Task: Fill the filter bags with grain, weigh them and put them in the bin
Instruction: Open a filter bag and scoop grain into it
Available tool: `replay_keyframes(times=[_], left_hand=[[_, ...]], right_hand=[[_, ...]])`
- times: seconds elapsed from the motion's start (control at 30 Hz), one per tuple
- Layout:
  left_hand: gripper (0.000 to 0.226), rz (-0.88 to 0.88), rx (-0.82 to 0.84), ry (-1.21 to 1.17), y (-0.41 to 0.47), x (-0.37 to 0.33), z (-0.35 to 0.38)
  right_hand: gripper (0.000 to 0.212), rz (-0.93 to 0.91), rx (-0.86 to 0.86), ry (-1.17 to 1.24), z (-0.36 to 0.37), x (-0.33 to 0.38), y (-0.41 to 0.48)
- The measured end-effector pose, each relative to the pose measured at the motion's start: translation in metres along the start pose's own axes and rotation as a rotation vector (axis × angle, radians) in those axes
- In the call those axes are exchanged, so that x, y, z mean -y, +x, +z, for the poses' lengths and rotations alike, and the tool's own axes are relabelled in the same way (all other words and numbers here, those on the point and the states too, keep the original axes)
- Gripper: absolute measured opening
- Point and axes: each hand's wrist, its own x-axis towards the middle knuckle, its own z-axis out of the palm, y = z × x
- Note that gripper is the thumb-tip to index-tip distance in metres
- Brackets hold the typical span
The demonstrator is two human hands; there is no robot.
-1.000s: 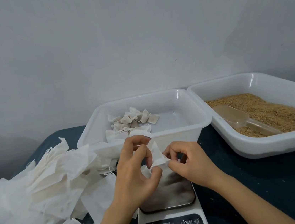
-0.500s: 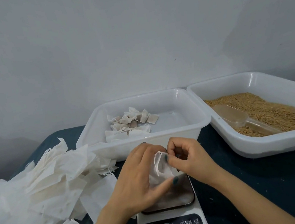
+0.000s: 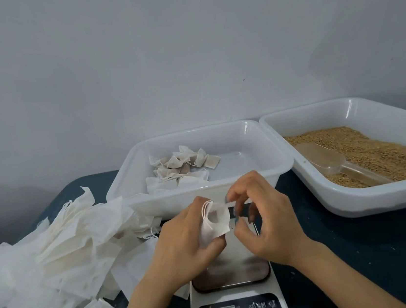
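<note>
My left hand (image 3: pixel 182 246) grips a small white filter bag (image 3: pixel 216 222) above the scale (image 3: pixel 235 293), its mouth pulled open towards me. My right hand (image 3: pixel 266 217) pinches the bag's rim with thumb and forefinger. The scale's display reads 0.0 and its steel plate is bare. A white bin (image 3: pixel 255 173) behind the hands holds several filled bags (image 3: pixel 185 166). To the right, a white tray (image 3: pixel 371 199) holds brown grain (image 3: pixel 375 153) with a clear plastic scoop (image 3: pixel 325 159) lying in it.
A loose pile of empty white filter bags (image 3: pixel 55 253) covers the dark table (image 3: pixel 362 249) on the left. A grey wall rises close behind the bin and the tray.
The bag's mouth has been spread open between both hands. My right hand has lifted slightly and now pinches the rim.
</note>
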Motion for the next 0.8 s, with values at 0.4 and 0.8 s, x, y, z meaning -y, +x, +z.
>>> replay_keyframes(times=[0.4, 0.8], left_hand=[[0.010, -0.023, 0.286, -0.358, 0.005, -0.005, -0.007], [0.013, -0.104, 0.380, -0.362, 0.003, 0.000, -0.012]], right_hand=[[0.022, -0.162, 0.388, -0.110, 0.001, 0.012, -0.004], [0.014, -0.175, 0.450, -0.206, -0.001, 0.008, -0.004]])
